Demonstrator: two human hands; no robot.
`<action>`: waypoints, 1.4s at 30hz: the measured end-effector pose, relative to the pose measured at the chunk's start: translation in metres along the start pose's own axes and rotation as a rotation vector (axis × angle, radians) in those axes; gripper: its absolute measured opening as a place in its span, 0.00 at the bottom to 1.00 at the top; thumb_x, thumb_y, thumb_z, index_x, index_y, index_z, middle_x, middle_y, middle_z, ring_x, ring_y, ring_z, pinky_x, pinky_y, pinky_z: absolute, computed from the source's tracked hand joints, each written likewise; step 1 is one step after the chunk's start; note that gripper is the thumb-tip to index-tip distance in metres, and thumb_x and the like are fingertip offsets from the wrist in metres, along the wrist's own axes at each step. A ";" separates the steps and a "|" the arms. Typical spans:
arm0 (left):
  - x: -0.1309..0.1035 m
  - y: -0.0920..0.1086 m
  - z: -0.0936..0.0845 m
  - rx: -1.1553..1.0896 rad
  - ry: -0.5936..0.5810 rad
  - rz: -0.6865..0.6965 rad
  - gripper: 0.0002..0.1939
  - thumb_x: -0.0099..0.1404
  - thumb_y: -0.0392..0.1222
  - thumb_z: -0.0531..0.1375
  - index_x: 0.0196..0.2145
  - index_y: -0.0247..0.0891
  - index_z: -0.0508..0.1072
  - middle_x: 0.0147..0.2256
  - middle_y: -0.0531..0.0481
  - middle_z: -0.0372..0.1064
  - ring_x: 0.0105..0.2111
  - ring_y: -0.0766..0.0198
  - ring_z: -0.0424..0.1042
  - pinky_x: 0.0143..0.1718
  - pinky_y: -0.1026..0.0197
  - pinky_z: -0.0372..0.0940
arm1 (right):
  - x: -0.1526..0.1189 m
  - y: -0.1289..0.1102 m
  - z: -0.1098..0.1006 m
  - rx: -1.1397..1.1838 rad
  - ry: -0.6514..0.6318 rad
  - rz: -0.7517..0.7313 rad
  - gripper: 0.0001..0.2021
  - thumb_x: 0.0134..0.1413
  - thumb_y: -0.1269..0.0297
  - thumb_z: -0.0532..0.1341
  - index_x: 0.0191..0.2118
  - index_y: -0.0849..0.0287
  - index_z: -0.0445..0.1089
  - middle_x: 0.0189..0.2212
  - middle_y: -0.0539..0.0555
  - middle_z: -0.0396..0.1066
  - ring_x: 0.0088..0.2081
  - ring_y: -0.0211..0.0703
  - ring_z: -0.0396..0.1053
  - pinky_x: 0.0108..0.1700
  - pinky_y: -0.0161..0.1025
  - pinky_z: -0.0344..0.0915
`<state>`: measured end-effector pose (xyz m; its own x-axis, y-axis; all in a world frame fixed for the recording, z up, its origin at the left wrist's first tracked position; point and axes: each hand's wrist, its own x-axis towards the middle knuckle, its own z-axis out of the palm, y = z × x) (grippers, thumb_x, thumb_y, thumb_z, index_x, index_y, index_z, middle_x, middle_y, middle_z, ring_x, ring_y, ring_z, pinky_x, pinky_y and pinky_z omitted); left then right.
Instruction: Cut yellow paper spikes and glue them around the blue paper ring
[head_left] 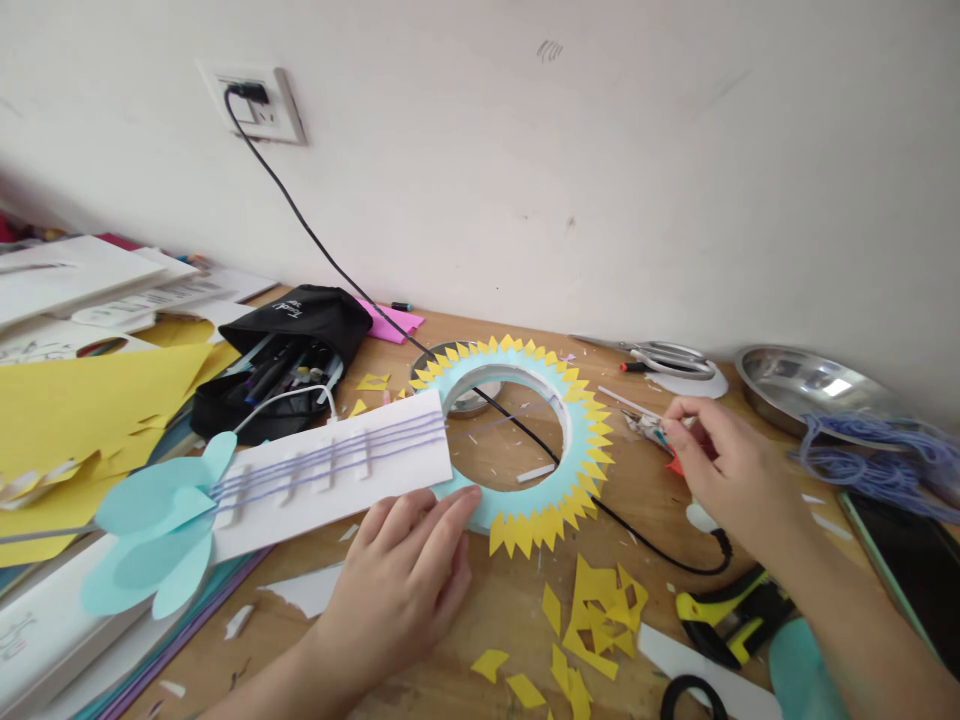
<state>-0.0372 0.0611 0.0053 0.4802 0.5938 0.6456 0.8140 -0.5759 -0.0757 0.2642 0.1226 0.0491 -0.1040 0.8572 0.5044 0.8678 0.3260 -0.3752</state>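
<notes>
A light-blue paper ring [581, 440] edged with pointed yellow paper lies mid-table. It meets a white strip [405, 425] strung with purple yarn, which runs left to light-blue paper petals [154, 495]. My left hand [409, 570] holds the ring's lower left edge near the strip's end, index finger extended, other fingers curled. To the right of the ring, my right hand [720, 460] is closed in a pinch; what sits between its fingertips I cannot make out. A thin white stick [626, 402] and a red-orange piece [674, 466] are close by those fingertips.
A black cable [300, 205] drops from the wall socket and passes beneath the ring. Scissors [667, 358], a metal bowl [817, 385], purple yarn [862, 450], a phone [907, 560] and a yellow-black tool [735, 615] lie right. Yellow scraps [600, 610] are in front; a black pouch [292, 340] stands left.
</notes>
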 end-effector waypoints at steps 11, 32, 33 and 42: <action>-0.002 0.000 0.001 -0.029 -0.009 -0.002 0.14 0.68 0.29 0.51 0.49 0.29 0.69 0.31 0.49 0.79 0.35 0.55 0.69 0.39 0.57 0.60 | -0.004 -0.013 -0.011 0.615 -0.293 0.379 0.15 0.59 0.47 0.58 0.33 0.53 0.64 0.20 0.45 0.60 0.23 0.38 0.58 0.27 0.36 0.58; -0.003 0.000 0.001 -0.017 -0.013 -0.001 0.14 0.68 0.29 0.51 0.49 0.29 0.69 0.33 0.48 0.80 0.36 0.54 0.69 0.40 0.56 0.60 | -0.010 -0.013 0.012 0.478 -0.767 0.649 0.25 0.49 0.36 0.61 0.36 0.55 0.74 0.22 0.48 0.65 0.25 0.39 0.59 0.28 0.38 0.54; -0.003 0.000 0.001 -0.021 -0.014 -0.008 0.14 0.68 0.30 0.51 0.49 0.29 0.69 0.33 0.48 0.80 0.36 0.54 0.69 0.40 0.56 0.60 | -0.010 -0.015 0.013 0.540 -0.757 0.689 0.25 0.47 0.35 0.62 0.32 0.56 0.72 0.19 0.45 0.58 0.23 0.37 0.54 0.27 0.37 0.50; -0.006 0.000 0.003 -0.039 -0.016 -0.005 0.14 0.68 0.30 0.51 0.50 0.29 0.69 0.34 0.47 0.80 0.36 0.54 0.69 0.40 0.55 0.60 | -0.010 -0.029 0.021 0.778 -0.654 0.839 0.27 0.34 0.38 0.68 0.23 0.55 0.60 0.16 0.40 0.50 0.21 0.31 0.45 0.25 0.35 0.44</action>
<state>-0.0391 0.0589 -0.0013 0.4816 0.6054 0.6337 0.8031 -0.5943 -0.0426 0.2300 0.1136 0.0385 -0.0795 0.8714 -0.4840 0.3016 -0.4418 -0.8449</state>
